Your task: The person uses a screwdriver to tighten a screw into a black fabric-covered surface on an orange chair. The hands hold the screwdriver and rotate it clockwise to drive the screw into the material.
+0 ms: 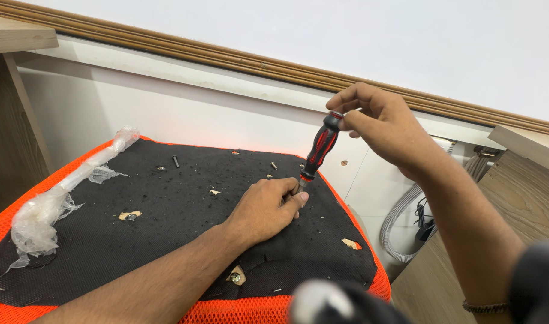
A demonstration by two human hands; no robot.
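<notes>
Right hand [379, 123] atop screwdriver [319, 147], apparently near seat edge [370, 258].

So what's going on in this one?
A person is working a black-and-red screwdriver on the black fabric underside of an orange mesh seat. The right hand grips the top of the handle, and the left hand steadies the tip against the fabric. Loose screws and a plastic-wrapped part lie on the seat.

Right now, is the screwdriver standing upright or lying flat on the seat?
Near upright, slightly tilted: the right hand grips the screwdriver handle top, and the left hand steadies its tip on the black seat underside.
</notes>
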